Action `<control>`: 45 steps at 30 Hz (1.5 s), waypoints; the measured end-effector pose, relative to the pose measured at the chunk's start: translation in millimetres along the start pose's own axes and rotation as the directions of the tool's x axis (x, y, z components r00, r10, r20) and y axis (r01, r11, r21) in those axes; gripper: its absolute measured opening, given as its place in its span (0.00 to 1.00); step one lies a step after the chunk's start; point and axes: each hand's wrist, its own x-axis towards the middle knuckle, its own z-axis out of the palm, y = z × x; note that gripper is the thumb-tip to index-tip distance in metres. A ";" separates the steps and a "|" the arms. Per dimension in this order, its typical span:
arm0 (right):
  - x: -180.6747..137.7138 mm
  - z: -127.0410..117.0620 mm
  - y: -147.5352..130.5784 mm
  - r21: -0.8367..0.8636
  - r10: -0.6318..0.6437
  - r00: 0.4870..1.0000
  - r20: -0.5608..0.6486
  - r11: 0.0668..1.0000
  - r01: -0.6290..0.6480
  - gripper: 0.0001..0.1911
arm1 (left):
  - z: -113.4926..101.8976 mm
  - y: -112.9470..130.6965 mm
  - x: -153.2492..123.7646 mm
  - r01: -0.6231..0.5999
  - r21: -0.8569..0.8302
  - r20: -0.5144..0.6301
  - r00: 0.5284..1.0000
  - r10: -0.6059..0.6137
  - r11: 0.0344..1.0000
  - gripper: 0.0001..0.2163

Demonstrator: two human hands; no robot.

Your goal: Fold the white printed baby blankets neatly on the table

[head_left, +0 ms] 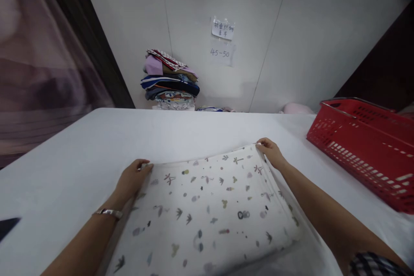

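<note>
A white cloth [207,207] printed with small plants, birds and fruit lies folded in layers across the near part of the white table. My left hand [134,177], with a metal bracelet on its wrist, pinches the cloth's far left corner. At the far right corner, my right hand [271,152] grips the cloth between thumb and fingers. The far edge runs fairly straight between both hands, a little higher on the right. Loose layers hang along the right side and near edge, partly cut off by the frame's bottom.
A red plastic basket [365,146] with a metal handle stands on the table [181,133] at the right. Behind the table's far edge is a stack of folded fabrics [171,79]. Paper signs [223,29] are taped to the wall. A pinkish curtain [42,73] hangs at the left.
</note>
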 end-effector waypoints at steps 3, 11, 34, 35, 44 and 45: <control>1.5 4.2 0.6 0.002 0.073 0.997 -0.027 0.997 -0.073 0.14 | 0.3 -1.2 1.8 -0.020 -0.019 0.026 0.999 0.021 1.000 0.20; 1.6 8.0 4.2 0.007 0.154 0.987 -0.033 0.988 -0.154 0.18 | -4.1 -1.6 5.1 -0.029 0.045 0.076 0.997 0.026 0.999 0.15; -93.1 -8.5 -68.8 -0.098 -0.251 0.795 0.553 0.927 0.361 0.12 | 1.3 -7.3 5.1 -0.345 0.217 0.159 0.936 0.316 0.913 0.21; -102.8 -7.7 -74.6 -0.108 -0.235 0.754 0.614 0.920 0.376 0.13 | 1.3 -7.1 5.4 -0.348 0.214 0.154 0.935 0.320 0.913 0.21; -39.8 -5.5 -35.9 -0.087 0.115 0.939 0.326 0.992 -0.091 0.17 | 2.5 -5.8 7.9 -0.348 0.210 0.152 0.935 0.321 0.914 0.19; -25.6 -4.5 -28.1 -0.136 0.173 0.942 0.288 0.981 -0.139 0.17 | 2.7 -6.6 8.2 -0.348 0.212 0.152 0.935 0.321 0.913 0.19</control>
